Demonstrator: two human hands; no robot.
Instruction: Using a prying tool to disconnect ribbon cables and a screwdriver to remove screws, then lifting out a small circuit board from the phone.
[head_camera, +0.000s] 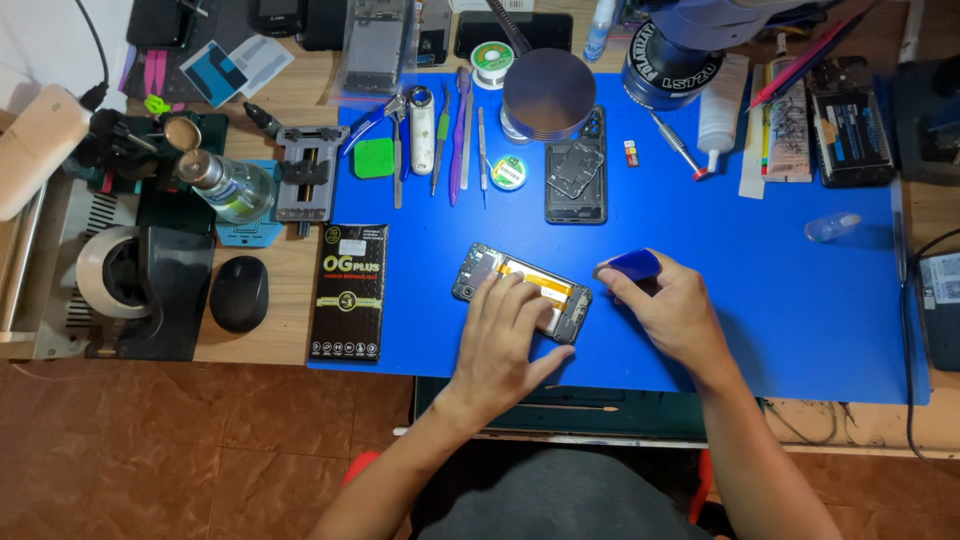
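Observation:
An opened phone (482, 269) with its inner parts showing lies tilted on the blue work mat (760, 310). My left hand (505, 335) presses flat on the phone's middle and lower end, covering much of it. My right hand (672, 312) is just right of the phone and pinches a blue plastic pick (633, 264) between thumb and fingers, its tip close to the phone's right end.
Another opened phone frame (576, 170) lies farther back beside a round metal tin (548, 92). Tweezers, pliers and picks (440, 140) line the mat's back left. A black box (349, 290), a mouse (239, 293), a bottle (228, 185) and tape dispenser (115, 275) stand left.

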